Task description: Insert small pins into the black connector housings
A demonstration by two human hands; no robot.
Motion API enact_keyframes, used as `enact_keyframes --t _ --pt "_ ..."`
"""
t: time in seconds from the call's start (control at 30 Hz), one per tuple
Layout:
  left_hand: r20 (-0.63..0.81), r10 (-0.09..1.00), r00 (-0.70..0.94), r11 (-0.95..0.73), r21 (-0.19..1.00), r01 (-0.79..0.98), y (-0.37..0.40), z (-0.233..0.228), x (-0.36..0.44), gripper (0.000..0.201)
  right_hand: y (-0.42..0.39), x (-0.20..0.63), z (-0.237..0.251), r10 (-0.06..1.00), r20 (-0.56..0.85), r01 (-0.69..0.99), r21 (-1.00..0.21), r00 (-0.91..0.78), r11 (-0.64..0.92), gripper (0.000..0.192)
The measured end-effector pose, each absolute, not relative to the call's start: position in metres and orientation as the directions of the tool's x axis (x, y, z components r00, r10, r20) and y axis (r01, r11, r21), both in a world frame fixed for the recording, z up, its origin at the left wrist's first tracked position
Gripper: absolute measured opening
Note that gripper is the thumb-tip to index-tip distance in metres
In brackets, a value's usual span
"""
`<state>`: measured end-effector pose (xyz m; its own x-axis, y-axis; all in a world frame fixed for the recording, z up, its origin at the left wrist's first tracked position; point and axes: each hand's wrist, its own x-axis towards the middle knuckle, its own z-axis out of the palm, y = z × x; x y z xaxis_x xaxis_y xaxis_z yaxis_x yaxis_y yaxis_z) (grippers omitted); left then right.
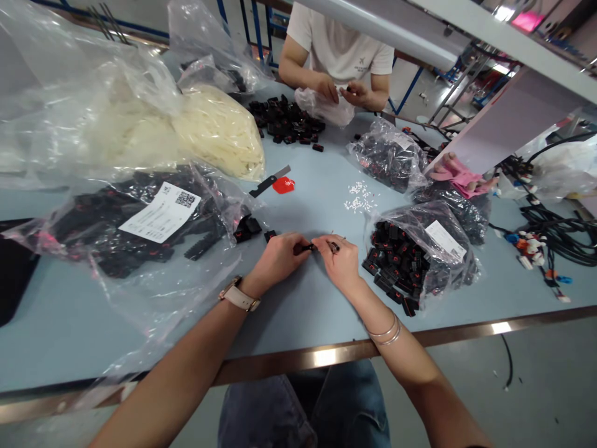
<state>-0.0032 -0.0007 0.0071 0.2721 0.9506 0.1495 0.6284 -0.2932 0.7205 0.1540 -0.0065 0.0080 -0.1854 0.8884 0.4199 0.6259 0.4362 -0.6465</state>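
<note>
My left hand (283, 254) is closed, its fingertips pinching a small black plastic connector (306, 247) above the table's front part. My right hand (341, 260) meets it from the other side, fingers curled around a thin dark piece (334, 247) whose kind I cannot make out. Loose black connectors (247, 228) lie left of my hands by a bag's mouth. To the right, an open clear bag (450, 261) spills a heap of black connectors (396, 261) with red parts. Small white pieces (359, 198) are scattered beyond my right hand.
A black-handled blade (270, 182) and a red piece (283, 185) lie ahead. Labelled bag (161, 211) and cream-filled bag (219, 130) crowd the left. Across the table, a person (340, 56) handles small parts beside a connector pile (284, 121). Black cables (559, 230) lie right.
</note>
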Motion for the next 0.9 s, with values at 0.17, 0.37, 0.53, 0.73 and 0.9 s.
enact_keyframes --t 0.17,0.37,0.53,0.73,0.9 --pt "0.147 0.949 0.280 -0.297 0.718 0.629 -0.0010 0.0052 -0.0033 0.007 -0.0052 0.1504 0.0092 0.898 0.391 0.706 -0.578 -0.200 0.409 0.034" --pt "0.134 0.954 0.267 -0.279 0.720 0.636 -0.0002 0.0054 -0.0030 0.006 -0.0075 0.1523 0.0101 0.847 0.495 0.657 -0.574 -0.196 0.488 0.040" --pt "0.107 0.959 0.261 -0.253 0.732 0.632 -0.0002 0.0072 -0.0027 0.005 -0.0087 0.1567 0.0106 0.823 0.563 0.632 -0.611 -0.076 0.477 0.042" --pt "0.118 0.955 0.271 -0.269 0.727 0.631 0.0003 0.0046 -0.0039 0.005 -0.0073 0.1564 0.0098 0.832 0.543 0.636 -0.604 -0.113 0.480 0.045" --pt "0.121 0.955 0.272 -0.272 0.725 0.633 0.0006 0.0036 -0.0041 0.005 -0.0072 0.1550 0.0097 0.817 0.567 0.630 -0.595 -0.110 0.498 0.045"
